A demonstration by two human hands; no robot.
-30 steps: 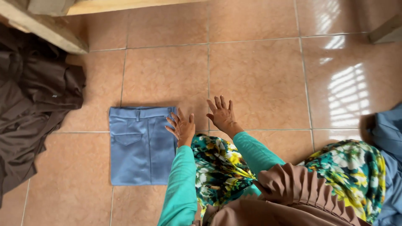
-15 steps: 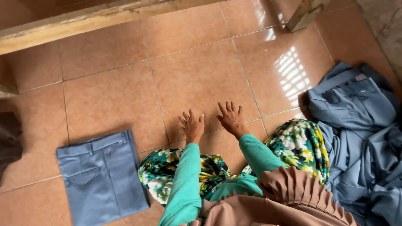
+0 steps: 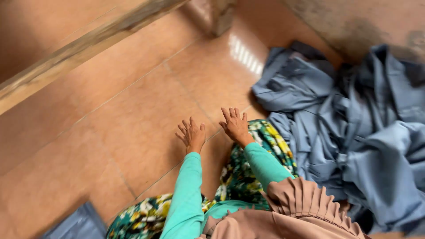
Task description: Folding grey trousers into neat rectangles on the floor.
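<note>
Hands, left (image 3: 191,135) and right (image 3: 235,125), hover empty, fingers spread, over the terracotta tiled floor (image 3: 133,119); the crumpled grey-blue cloth heap (image 3: 354,128), no clear long axis, now lies nearer right.

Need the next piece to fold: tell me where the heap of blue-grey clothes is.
In the head view, the heap of blue-grey clothes lies crumpled on the tiled floor at the person's right, just beyond the right hand and the floral-skirted knee.

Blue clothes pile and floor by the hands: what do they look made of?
Blue-grey clothes pile: looks like woven cloth, matte, judging by the soft folds and creases; possibly a cotton blend, but the look leaves it open. Floor: terracotta-coloured ceramic-looking tiles, glossy, shown by the grout lines and a bright window reflection. The left hand and right hand are open and empty above the floor.
</note>
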